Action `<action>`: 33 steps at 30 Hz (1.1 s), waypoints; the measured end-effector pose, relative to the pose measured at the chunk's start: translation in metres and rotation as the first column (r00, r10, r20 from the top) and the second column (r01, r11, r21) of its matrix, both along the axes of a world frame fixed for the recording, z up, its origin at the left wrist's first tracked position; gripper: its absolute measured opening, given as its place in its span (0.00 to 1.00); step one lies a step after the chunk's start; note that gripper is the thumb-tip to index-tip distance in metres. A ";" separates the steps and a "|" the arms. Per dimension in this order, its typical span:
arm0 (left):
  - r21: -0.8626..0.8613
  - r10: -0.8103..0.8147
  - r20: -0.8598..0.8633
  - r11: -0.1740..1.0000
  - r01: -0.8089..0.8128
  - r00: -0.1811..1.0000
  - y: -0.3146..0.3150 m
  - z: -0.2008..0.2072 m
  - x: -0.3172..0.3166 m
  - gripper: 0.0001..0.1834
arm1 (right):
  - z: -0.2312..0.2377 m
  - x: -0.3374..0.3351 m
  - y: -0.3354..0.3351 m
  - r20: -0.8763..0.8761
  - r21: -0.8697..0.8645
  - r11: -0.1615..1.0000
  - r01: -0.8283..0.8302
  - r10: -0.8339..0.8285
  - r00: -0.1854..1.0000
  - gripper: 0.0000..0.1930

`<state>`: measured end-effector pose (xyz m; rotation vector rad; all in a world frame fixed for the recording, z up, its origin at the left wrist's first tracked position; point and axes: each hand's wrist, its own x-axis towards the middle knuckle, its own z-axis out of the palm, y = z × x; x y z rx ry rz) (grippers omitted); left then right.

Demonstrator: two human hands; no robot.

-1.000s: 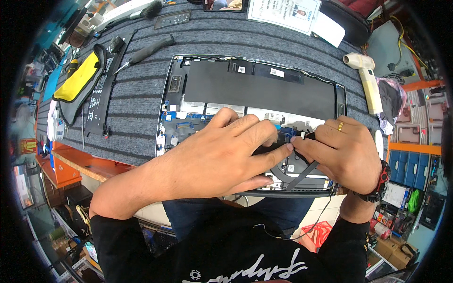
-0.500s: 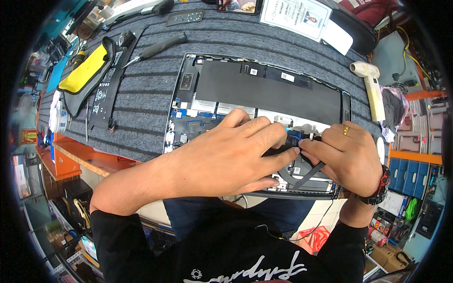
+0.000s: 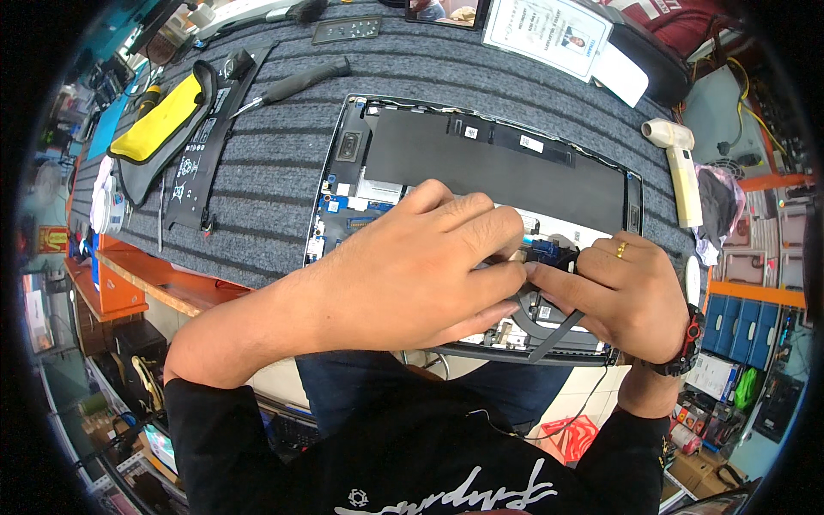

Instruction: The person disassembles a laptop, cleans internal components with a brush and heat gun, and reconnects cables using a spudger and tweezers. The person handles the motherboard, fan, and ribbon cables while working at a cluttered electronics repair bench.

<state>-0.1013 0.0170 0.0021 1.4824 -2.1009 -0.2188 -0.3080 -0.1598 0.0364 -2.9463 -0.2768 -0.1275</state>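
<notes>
An opened laptop (image 3: 481, 184) lies with its insides showing, a wide dark panel across its far part and blue circuit boards nearer me. My left hand (image 3: 438, 270) reaches over its middle, fingers curled and pressed together. Beside it, my right hand (image 3: 631, 287) is closed, its index fingertip meeting the left fingertips. What either hand pinches is hidden between the fingers. Just past the fingertips sits a small blue board (image 3: 542, 249). From beneath my right hand a flat dark strip (image 3: 554, 340) slants down across the laptop's near edge; whether I grip it is unclear.
Left on the ribbed grey mat (image 3: 275, 163) are a dark-handled screwdriver (image 3: 305, 81), a yellow-and-black pouch (image 3: 163, 133) and a flat black battery (image 3: 193, 172). A card (image 3: 545, 39) lies beyond the laptop. To the right stands a cream hot-air tool (image 3: 684, 184).
Both hands have shifted slightly left over the laptop, and their fingertips have drawn together. More of the blue board shows beside them. The whole view has shifted a little.
</notes>
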 end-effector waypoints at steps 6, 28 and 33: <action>-0.057 0.004 -0.033 0.998 -0.006 0.999 0.001 -0.007 -0.001 0.14 | -0.001 0.000 0.000 0.002 0.028 1.000 -0.004 0.004 1.000 0.19; -0.044 -0.033 -0.001 0.998 0.033 0.999 0.002 -0.009 0.000 0.14 | -0.008 0.000 0.001 0.080 0.005 0.996 0.090 -0.090 0.993 0.12; -0.055 -0.032 0.021 0.998 0.033 0.999 0.002 -0.009 -0.001 0.14 | -0.007 0.000 0.002 0.066 0.011 0.996 0.086 -0.086 0.994 0.13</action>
